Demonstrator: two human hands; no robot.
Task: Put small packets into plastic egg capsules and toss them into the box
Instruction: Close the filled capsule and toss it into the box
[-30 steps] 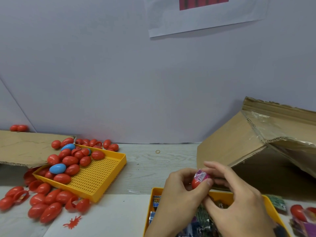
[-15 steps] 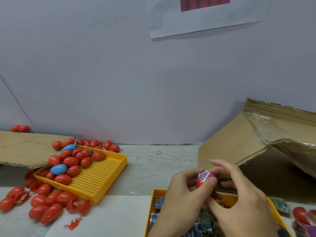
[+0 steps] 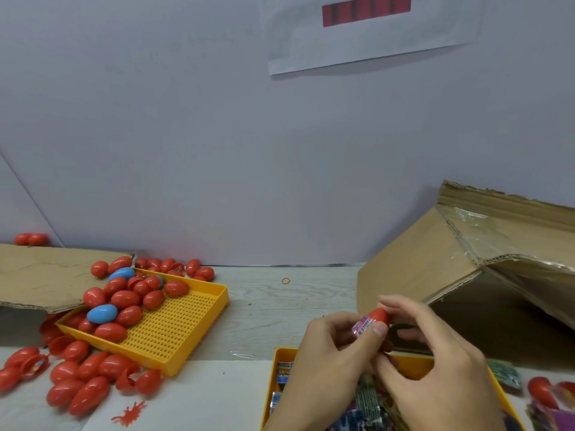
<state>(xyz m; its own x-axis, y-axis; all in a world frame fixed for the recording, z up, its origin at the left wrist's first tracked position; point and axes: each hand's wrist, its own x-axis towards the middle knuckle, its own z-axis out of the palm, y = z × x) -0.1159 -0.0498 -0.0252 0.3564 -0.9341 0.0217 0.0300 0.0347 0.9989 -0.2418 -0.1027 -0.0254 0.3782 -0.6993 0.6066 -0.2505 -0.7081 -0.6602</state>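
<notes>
The red egg capsule [image 3: 379, 316] is now tilting rightward compared with before, both hands' fingers [image 3: 378, 331] are pinching it with a pink barcoded packet [image 3: 362, 325] above the yellow tray [image 3: 281, 356], whose blue packet [image 3: 283, 371] is reading partly "UNIC".

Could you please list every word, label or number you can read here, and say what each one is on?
"UNIC", partly hidden: blue packet in the near yellow tray.
Red panel on the wall sheet: dark bars, no readable text.
Pink packet with the red capsule: print too blurred.

Red capsule [image 3: 378, 317], pink packet [image 3: 362, 325] protruding
</notes>
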